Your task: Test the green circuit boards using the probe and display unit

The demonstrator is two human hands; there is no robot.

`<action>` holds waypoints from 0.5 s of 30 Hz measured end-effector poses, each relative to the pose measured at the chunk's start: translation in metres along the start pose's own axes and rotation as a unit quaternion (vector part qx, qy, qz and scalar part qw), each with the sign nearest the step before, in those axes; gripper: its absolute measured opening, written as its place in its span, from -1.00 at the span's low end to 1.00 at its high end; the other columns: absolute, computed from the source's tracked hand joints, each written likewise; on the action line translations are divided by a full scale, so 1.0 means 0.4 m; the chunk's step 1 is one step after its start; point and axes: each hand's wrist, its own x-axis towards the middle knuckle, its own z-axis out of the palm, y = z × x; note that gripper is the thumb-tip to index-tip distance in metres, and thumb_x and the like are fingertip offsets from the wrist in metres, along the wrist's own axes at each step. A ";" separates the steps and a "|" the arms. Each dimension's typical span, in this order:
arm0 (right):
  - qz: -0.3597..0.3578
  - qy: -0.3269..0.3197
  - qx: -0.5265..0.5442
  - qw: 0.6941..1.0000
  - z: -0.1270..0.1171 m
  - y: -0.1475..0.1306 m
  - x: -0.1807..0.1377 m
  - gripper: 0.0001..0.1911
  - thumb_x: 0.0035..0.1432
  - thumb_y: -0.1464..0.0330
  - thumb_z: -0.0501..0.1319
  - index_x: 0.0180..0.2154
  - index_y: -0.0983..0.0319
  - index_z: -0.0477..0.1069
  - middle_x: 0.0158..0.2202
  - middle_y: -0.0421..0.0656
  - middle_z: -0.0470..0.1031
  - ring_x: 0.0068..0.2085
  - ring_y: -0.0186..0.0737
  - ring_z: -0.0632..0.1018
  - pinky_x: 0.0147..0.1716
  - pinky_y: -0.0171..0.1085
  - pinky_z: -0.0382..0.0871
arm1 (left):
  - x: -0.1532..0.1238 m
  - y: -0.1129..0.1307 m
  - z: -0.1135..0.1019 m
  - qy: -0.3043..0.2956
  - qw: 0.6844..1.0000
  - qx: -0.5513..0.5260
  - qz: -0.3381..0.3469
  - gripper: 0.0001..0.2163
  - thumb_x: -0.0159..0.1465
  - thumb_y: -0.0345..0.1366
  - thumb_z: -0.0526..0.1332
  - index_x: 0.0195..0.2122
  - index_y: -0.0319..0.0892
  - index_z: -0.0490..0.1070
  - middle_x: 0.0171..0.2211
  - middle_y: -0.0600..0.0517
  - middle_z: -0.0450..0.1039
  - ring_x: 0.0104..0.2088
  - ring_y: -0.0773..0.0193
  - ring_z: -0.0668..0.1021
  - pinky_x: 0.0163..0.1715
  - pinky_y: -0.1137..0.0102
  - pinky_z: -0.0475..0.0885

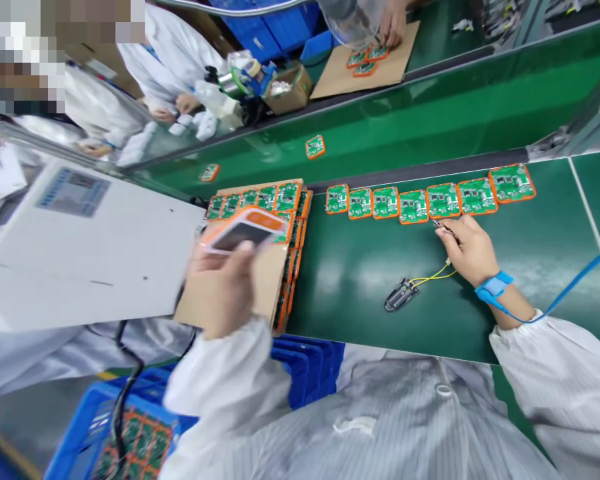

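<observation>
My left hand (225,287) is closed on an orange-edged device with a dark screen (247,233), blurred by motion, above a stack of boards on the left. My right hand (473,250) pinches a small dark pointed tool (443,228) just below a row of green circuit boards in orange frames (443,200). Yellow wires (435,275) run from under this hand to a black battery holder (401,295) lying on the green table. Whether the wires join the tool is hidden by my fingers. A blue wrist strap (494,287) circles my right wrist.
Cardboard sheets (265,280) separate layers of stacked boards at left, beside a large white box (90,253). A blue crate (75,427) with more boards stands below. Behind the green belt (405,127), where two boards lie, other people work; one's hand (394,23) touches boards on cardboard.
</observation>
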 end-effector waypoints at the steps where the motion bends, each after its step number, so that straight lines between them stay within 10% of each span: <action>1: 0.008 -0.001 -0.004 1.000 0.003 -0.001 -0.001 -0.71 0.25 0.23 0.07 -0.20 0.23 0.50 -0.41 -0.10 0.41 -0.37 -0.17 0.45 -0.37 -0.24 0.31 | 0.057 -0.006 -0.075 0.052 0.993 0.076 0.070 -0.71 -0.02 -0.59 0.35 -0.28 -0.16 0.49 -0.31 0.20 0.55 -0.25 0.43 0.52 -0.11 0.52 0.43; 7: 0.035 -0.009 0.003 0.999 0.013 0.003 -0.003 -0.68 0.23 0.21 0.08 -0.22 0.25 0.53 -0.44 -0.11 0.40 -0.40 -0.18 0.44 -0.41 -0.24 0.29 | 0.294 -0.144 -0.384 0.099 0.958 0.271 -0.017 -0.69 0.03 -0.76 0.21 -0.45 -0.17 0.42 -0.52 0.35 0.45 -0.41 0.56 0.43 -0.20 0.66 0.35; 15: 0.065 -0.009 0.028 0.997 0.007 0.008 -0.003 -0.68 0.21 0.19 0.11 -0.23 0.24 0.54 -0.45 -0.14 0.39 -0.43 -0.23 0.43 -0.42 -0.26 0.29 | 0.351 -0.268 -0.436 0.036 0.974 0.219 -0.052 -0.58 -0.06 -0.85 0.01 -0.55 -0.14 0.40 -0.41 0.35 0.51 -0.14 0.50 0.46 0.30 0.32 0.02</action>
